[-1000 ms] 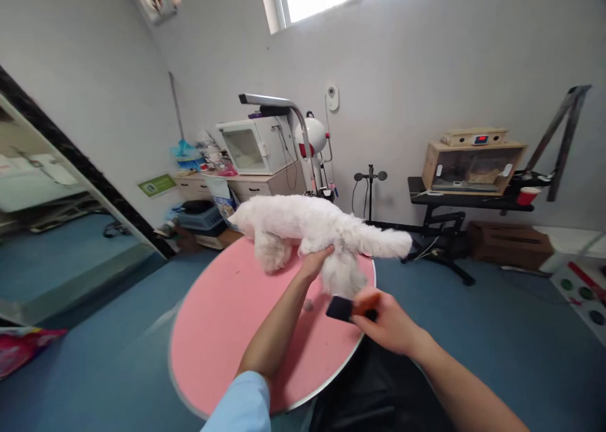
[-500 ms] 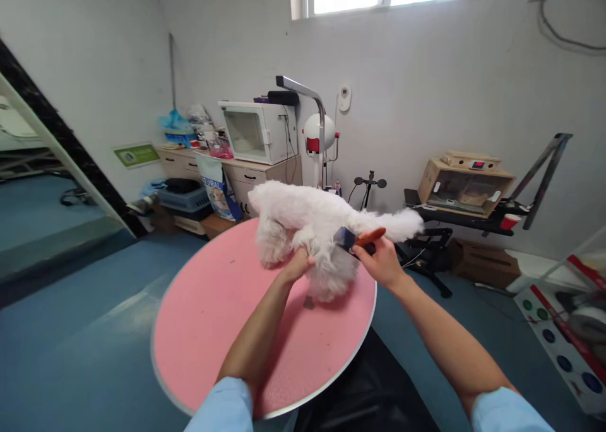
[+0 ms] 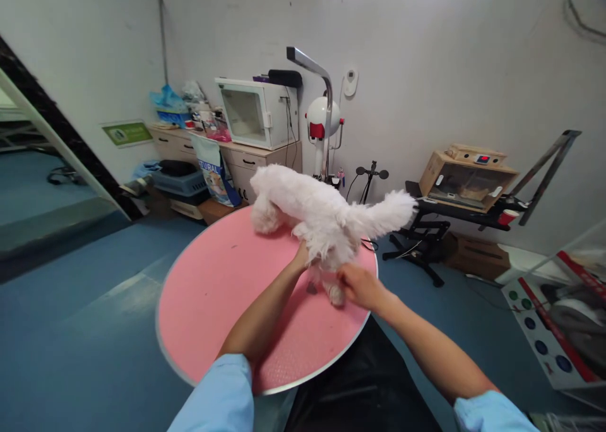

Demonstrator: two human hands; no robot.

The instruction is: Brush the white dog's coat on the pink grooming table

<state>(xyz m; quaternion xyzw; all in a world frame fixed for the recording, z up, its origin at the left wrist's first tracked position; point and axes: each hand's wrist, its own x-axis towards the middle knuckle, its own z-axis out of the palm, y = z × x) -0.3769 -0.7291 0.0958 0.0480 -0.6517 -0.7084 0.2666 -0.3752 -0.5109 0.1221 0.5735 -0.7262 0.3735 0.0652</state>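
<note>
A small white fluffy dog [image 3: 312, 211] stands on the round pink table [image 3: 227, 293], head to the left and tail raised to the right. My left hand [image 3: 302, 258] reaches under its belly and grips the fur by the hind legs. My right hand [image 3: 357, 285] is curled low against the dog's rear leg, just above the tabletop. The dark brush with the orange handle that it held a moment ago is hidden behind the hand and the fur.
Beyond the table stand a dryer on a stand [image 3: 319, 119], a white cabinet box [image 3: 258, 113] on drawers, and a black bench [image 3: 454, 220] bearing a wooden box. A coloured board [image 3: 544, 331] lies at the right. Blue floor surrounds the table.
My right hand dropped from the dog's back down to its rear leg, and the brush went out of sight. The dog's tail lifted. My left hand stayed under the belly.
</note>
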